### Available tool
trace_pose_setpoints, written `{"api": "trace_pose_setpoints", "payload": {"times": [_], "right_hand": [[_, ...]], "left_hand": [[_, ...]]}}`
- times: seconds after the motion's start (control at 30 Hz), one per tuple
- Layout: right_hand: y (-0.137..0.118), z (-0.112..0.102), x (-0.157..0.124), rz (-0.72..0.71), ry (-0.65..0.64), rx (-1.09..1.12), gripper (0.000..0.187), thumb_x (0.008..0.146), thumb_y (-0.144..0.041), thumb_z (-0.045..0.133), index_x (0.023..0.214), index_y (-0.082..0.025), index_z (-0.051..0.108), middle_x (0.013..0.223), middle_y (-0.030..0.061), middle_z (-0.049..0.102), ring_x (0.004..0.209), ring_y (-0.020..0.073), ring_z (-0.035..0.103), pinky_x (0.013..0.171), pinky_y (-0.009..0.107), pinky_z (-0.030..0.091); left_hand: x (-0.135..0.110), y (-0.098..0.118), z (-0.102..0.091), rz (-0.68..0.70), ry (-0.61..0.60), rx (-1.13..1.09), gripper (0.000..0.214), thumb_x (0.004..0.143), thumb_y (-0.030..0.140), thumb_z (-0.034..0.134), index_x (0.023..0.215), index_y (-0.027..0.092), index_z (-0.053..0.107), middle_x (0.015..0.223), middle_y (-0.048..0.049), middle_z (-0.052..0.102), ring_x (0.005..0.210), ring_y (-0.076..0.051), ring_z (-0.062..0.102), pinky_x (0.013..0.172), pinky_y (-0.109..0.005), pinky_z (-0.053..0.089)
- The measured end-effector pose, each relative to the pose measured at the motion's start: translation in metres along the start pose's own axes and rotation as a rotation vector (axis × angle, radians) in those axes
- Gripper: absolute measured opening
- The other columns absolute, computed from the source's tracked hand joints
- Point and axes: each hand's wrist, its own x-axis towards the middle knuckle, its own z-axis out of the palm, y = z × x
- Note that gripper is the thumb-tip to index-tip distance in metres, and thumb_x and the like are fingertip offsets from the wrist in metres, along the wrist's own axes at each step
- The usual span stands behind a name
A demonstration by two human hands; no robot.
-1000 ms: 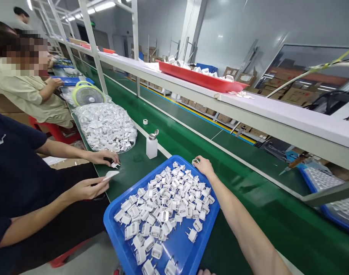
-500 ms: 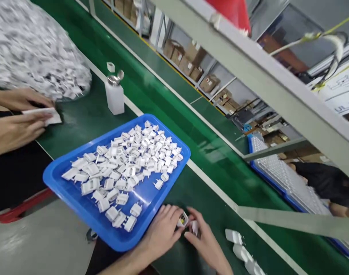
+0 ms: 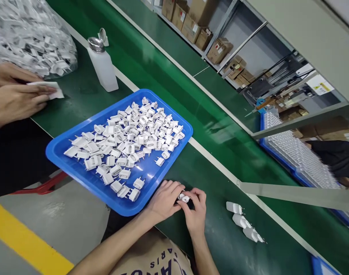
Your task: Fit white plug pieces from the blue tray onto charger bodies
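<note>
- Both hands meet over the green bench: the left hand [image 3: 165, 198] and right hand [image 3: 195, 208] pinch one small white plug part [image 3: 184, 197] between their fingers [image 3: 197, 195].
- The part is white, glossy, mostly hidden by the fingers.
- Risk, as I judge it: so small a piece could slip from the pinch onto the bench, or a left-hand knuckle could nudge the blue tray [image 3: 85, 179] of loose plug pieces [image 3: 128, 137] just beside it.
- Three finished white adapters [image 3: 243, 222] lie right of the fingers.

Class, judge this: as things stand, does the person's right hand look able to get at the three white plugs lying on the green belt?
Probably yes: the three white plugs lie uncovered right of the right hand, with bare belt between. But both hands already pinch a small plug part.
</note>
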Motion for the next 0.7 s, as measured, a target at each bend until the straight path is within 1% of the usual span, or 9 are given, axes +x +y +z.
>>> {"api": "trace_pose_setpoints", "payload": {"times": [0.1,0.2,0.27,0.33,0.43,0.57,0.7], "right_hand": [[0.004,-0.007,-0.005,-0.059,-0.025,-0.063,0.019,0.098,-0.042,0.071,0.107,-0.026,0.078,0.092,0.0064,0.067,0.082,0.023,0.064,0.074,0.038,0.056],[0.001,-0.017,-0.007,-0.095,-0.064,-0.11,0.018,0.103,-0.039,0.064,0.107,-0.024,0.073,0.087,0.0041,0.071,0.072,0.0192,0.065,0.066,0.032,0.054],[-0.003,-0.021,-0.006,-0.093,-0.063,-0.157,0.017,0.106,-0.036,0.06,0.106,-0.022,0.069,0.086,0.0038,0.071,0.069,0.0178,0.064,0.063,0.03,0.052],[-0.009,-0.022,-0.003,-0.085,-0.076,-0.206,0.017,0.107,-0.035,0.057,0.104,-0.021,0.066,0.083,0.0029,0.07,0.066,0.0166,0.062,0.061,0.029,0.05],[-0.018,-0.021,0.003,-0.099,-0.117,-0.263,0.017,0.108,-0.035,0.056,0.1,-0.021,0.064,0.079,0.0017,0.064,0.064,0.0165,0.058,0.059,0.028,0.046],[-0.028,-0.022,0.007,-0.156,-0.159,-0.3,0.014,0.108,-0.032,0.055,0.103,-0.022,0.063,0.081,0.003,0.063,0.07,0.0187,0.059,0.062,0.03,0.046],[-0.032,-0.022,0.008,-0.192,-0.21,-0.339,0.012,0.109,-0.028,0.053,0.103,-0.023,0.061,0.082,0.0037,0.062,0.074,0.0205,0.06,0.066,0.033,0.048]], "left_hand": [[0.0,-0.001,0.003,-0.004,0.003,0.039,0.019,0.086,0.018,0.072,0.101,0.021,0.06,0.102,-0.005,0.068,0.09,-0.026,0.061,0.079,-0.039,0.044],[0.0,-0.002,0.005,-0.013,0.004,0.072,0.014,0.088,0.022,0.072,0.091,0.021,0.058,0.09,-0.0049,0.066,0.083,-0.027,0.06,0.075,-0.04,0.042],[0.0,-0.002,0.007,-0.01,0.001,0.08,0.014,0.088,0.024,0.072,0.091,0.021,0.058,0.087,-0.0045,0.066,0.082,-0.027,0.06,0.075,-0.039,0.042],[0.0,-0.001,0.008,-0.002,-0.003,0.084,0.014,0.089,0.024,0.071,0.095,0.021,0.059,0.087,-0.0043,0.067,0.082,-0.027,0.061,0.076,-0.04,0.041],[-0.001,0.0,0.01,0.0,-0.012,0.09,0.014,0.092,0.026,0.07,0.1,0.02,0.06,0.086,-0.0044,0.069,0.081,-0.026,0.063,0.076,-0.04,0.041],[-0.001,0.0,0.01,-0.012,-0.03,0.08,0.016,0.093,0.032,0.071,0.097,0.021,0.059,0.085,-0.0041,0.069,0.08,-0.025,0.064,0.074,-0.039,0.04],[0.0,0.001,0.007,-0.024,-0.05,0.051,0.015,0.088,0.025,0.073,0.092,0.022,0.059,0.083,-0.0032,0.068,0.08,-0.025,0.063,0.075,-0.039,0.04]]}}
